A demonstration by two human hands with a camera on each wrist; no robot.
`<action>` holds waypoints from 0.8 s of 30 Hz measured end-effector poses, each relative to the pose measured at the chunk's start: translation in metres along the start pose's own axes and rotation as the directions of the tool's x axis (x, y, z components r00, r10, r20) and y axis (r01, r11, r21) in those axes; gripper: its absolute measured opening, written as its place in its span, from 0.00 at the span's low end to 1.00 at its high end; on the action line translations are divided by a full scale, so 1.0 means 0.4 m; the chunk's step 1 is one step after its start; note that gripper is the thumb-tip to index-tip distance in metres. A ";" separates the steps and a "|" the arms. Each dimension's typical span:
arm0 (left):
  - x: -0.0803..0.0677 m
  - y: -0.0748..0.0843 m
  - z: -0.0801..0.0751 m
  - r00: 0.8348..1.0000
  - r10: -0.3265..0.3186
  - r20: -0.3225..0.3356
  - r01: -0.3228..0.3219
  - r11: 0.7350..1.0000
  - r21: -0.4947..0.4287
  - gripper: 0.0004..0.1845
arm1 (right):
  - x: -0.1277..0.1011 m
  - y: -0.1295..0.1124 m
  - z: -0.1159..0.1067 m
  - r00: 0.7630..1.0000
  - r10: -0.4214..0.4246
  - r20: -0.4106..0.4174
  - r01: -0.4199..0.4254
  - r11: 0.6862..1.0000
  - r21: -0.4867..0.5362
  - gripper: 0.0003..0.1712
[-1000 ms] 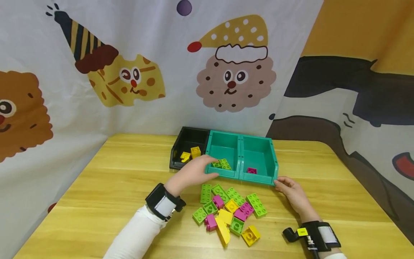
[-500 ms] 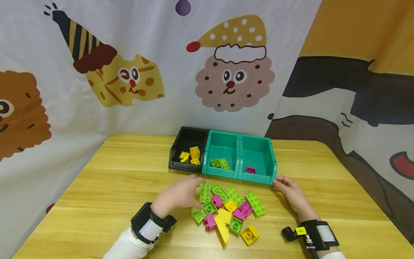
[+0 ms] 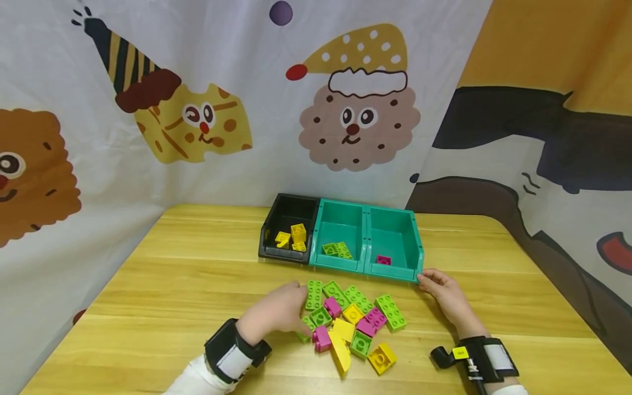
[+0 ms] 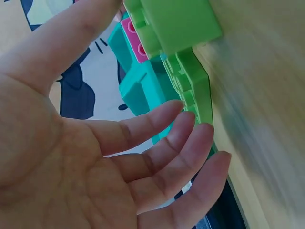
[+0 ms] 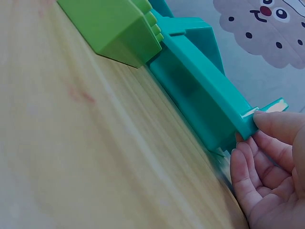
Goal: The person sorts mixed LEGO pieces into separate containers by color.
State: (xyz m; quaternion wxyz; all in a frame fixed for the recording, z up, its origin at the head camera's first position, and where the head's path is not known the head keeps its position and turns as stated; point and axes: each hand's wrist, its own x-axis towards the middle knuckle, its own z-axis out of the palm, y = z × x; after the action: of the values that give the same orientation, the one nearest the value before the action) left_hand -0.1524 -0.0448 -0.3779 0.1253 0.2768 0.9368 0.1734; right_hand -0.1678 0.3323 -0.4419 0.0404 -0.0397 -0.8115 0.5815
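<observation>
The left hand (image 3: pixel 278 312), fingers loosely spread and gripping nothing, is reaching into the near-left edge of the brick pile (image 3: pixel 353 323), while the right hand (image 3: pixel 441 296) is pinching the teal bin's (image 3: pixel 395 271) front corner, apparently steadying it just beyond the bricks.

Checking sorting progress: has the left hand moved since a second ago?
Yes. The left hand has come back from the teal bin toward the person, onto the loose bricks.

Looks like a kids' playroom or staged toy-sorting booth — cartoon backdrop (image 3: pixel 197 109) of cookie and cheese characters, wooden table (image 3: pixel 173 285), toy bricks (image 3: pixel 350 323), small plastic bins (image 3: pixel 345 233).
</observation>
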 end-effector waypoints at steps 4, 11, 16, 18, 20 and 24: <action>-0.005 0.002 0.003 1.000 0.008 0.028 -0.008 1.000 0.004 0.36 | -0.001 0.002 0.001 1.000 0.004 0.001 -0.004 1.000 -0.005 0.16; -0.009 0.009 0.009 0.998 0.013 0.066 -0.014 1.000 0.016 0.33 | 0.000 -0.001 -0.001 1.000 0.002 0.003 -0.002 1.000 -0.014 0.17; -0.009 0.017 0.016 0.995 -0.011 0.097 0.009 1.000 0.014 0.39 | -0.001 -0.004 -0.001 1.000 0.007 0.007 -0.006 1.000 -0.022 0.19; -0.009 0.018 0.018 0.994 -0.010 0.104 0.009 1.000 0.013 0.37 | 0.000 -0.003 -0.001 1.000 0.004 0.007 -0.004 1.000 -0.018 0.18; -0.008 0.019 0.020 0.994 -0.005 0.105 0.003 1.000 0.015 0.33 | 0.000 -0.001 -0.001 1.000 0.001 0.007 -0.001 1.000 -0.011 0.16; -0.006 0.019 0.022 0.995 0.007 0.097 -0.009 1.000 0.018 0.27 | 0.000 0.000 -0.001 1.000 -0.003 0.009 0.003 1.000 -0.002 0.14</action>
State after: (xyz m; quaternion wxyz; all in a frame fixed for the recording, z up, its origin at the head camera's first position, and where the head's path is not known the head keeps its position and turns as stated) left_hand -0.1438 -0.0380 -0.3827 0.1675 0.2899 0.9300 0.1518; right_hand -0.1679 0.3327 -0.4416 0.0378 -0.0360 -0.8123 0.5808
